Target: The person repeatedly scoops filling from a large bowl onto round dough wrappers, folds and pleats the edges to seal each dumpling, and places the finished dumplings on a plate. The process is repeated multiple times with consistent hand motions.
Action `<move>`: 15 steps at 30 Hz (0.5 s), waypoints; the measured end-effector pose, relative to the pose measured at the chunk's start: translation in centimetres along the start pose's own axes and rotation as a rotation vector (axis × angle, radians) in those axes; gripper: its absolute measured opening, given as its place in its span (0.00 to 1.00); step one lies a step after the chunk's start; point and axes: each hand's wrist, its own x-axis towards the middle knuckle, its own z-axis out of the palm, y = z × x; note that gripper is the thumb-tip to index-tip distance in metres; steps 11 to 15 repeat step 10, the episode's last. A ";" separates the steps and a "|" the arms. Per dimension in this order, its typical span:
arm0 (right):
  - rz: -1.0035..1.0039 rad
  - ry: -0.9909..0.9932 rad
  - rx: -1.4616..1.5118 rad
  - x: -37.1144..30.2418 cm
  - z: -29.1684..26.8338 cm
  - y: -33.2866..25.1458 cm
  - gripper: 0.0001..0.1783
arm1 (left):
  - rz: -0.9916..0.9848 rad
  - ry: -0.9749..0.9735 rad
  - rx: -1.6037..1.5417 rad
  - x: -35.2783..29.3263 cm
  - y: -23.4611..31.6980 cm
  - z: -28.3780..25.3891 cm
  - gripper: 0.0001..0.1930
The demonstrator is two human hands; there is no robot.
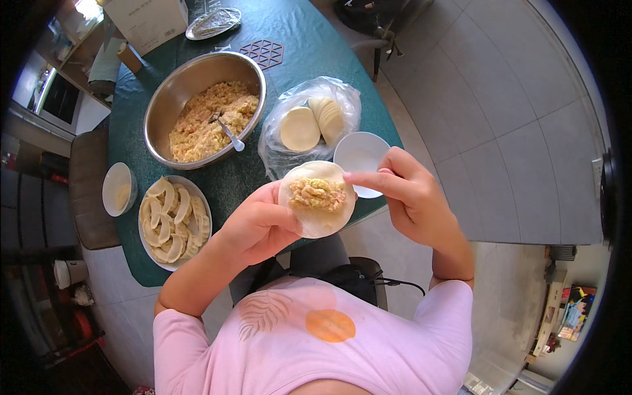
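A round, pale dumpling wrapper (315,225) lies flat on the fingers of my left hand (253,220), and the thumb presses on its near left edge. A lump of chunky, yellowish-pink filling (319,194) sits on the wrapper's middle. My right hand (409,194) holds nothing; its index finger is stretched out, the tip at the wrapper's upper right rim, while the other fingers curl inward. Just behind the right fingers stands a white bowl (349,148), partly covered by that hand. Further back, a stack of round wrappers (327,117) rests in a clear plastic bag (280,148).
A large steel bowl (153,118) of filling with a spoon (232,137) stands on the green-covered table (316,46). At left are a plate (209,217) of folded dumplings (172,220) and a small white bowl (113,178). A white box (148,23) sits at the back.
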 end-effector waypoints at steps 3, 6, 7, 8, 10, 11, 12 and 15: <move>0.068 -0.012 0.072 0.2 0.5 0.0 0.28 | 0.001 0.000 -0.003 0.2 0.1 0.0 0.38; 0.074 0.020 0.096 -0.1 0.7 1.1 0.27 | 0.047 -0.002 -0.003 0.1 0.4 0.0 0.39; 0.085 0.050 0.078 -0.2 0.7 1.8 0.27 | 0.079 -0.011 -0.011 0.1 0.6 -0.1 0.39; 0.095 0.079 0.061 -0.2 1.0 2.5 0.27 | 0.113 -0.019 -0.019 0.1 0.7 -0.2 0.39; 0.227 -0.011 -0.204 -0.5 2.6 4.8 0.20 | 0.095 -0.041 -0.021 0.4 1.0 -0.2 0.40; 0.227 -0.011 -0.204 -0.5 2.6 4.8 0.20 | 0.095 -0.041 -0.021 0.4 1.0 -0.2 0.40; 0.227 -0.011 -0.204 -0.5 2.6 4.8 0.20 | 0.095 -0.041 -0.021 0.4 1.0 -0.2 0.40; 0.227 -0.011 -0.204 -0.5 2.6 4.8 0.20 | 0.095 -0.041 -0.021 0.4 1.0 -0.2 0.40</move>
